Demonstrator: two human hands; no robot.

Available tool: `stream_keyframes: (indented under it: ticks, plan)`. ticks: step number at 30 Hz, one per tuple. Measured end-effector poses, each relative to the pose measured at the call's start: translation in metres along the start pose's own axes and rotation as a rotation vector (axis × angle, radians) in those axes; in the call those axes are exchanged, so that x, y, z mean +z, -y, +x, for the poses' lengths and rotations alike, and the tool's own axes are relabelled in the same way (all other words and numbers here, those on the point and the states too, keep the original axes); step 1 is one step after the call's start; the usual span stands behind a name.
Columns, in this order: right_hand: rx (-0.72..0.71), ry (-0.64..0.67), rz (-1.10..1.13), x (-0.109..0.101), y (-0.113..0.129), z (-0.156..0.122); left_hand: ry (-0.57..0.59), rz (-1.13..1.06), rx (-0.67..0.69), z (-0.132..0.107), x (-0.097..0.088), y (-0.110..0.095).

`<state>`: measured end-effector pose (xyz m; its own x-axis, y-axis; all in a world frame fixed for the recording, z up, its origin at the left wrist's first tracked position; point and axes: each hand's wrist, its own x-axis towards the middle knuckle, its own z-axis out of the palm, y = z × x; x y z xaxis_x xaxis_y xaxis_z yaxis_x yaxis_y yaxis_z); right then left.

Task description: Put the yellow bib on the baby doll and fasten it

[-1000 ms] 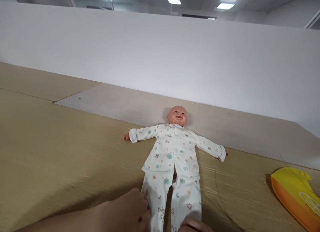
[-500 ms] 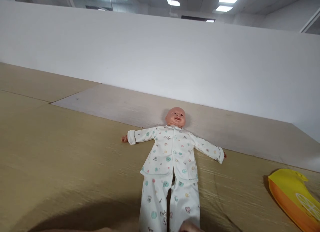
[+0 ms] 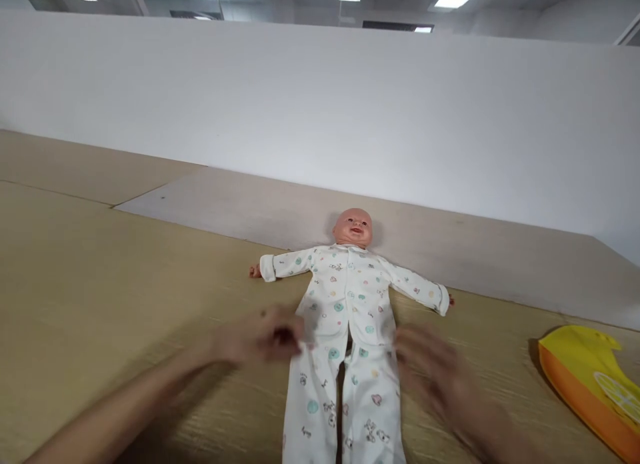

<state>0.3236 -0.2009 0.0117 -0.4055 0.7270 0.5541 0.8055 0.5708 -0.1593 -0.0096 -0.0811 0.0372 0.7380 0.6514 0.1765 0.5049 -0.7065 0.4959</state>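
Observation:
A baby doll [image 3: 353, 228] lies on its back with both arms spread wide. It wears a white printed pajama top [image 3: 350, 294] and matching pants [image 3: 313, 404]. My left hand [image 3: 267, 334] is at the hem of the top, on the left side; its fingers are curled and blurred, so contact with the cloth is unclear. On the opposite side of the hem, my right hand [image 3: 433, 364] has its fingers stretched toward the doll's waist, also blurred, with nothing visible in it. The lower ends of the pants legs are cut off by the frame.
A yellow and orange cloth item [image 3: 587, 377] with a citrus-slice print lies at the right. The doll rests on a tan covered surface [image 3: 125, 297]. Behind its head run a pale board [image 3: 240, 201] and a white partition [image 3: 320, 111] with glass above.
Both hands have come up from the bottom edge to either side of the doll's waist. The doll and the yellow item have stayed put; the camera view has shifted slightly.

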Motion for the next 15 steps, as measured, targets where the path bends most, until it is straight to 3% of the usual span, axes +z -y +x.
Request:
stream_keyframes:
  ticks: [4, 7, 10, 15]
  plan:
    - [0.252, -0.087, -0.22, 0.004, -0.077, -0.013, -0.246, 0.248, -0.099, 0.013, -0.008, 0.044]
    - [0.409, -0.069, -0.295, 0.013, -0.113, -0.033, -0.186, 0.278, -0.146, 0.015, -0.004, 0.075]
    - [0.392, 0.034, -0.275, 0.017, -0.126, -0.043, -0.159, 0.257, -0.204, 0.009, 0.005, 0.093]
    - [0.348, 0.127, -0.234, 0.013, -0.131, -0.041, -0.25, 0.285, -0.272, 0.007, 0.014, 0.104]
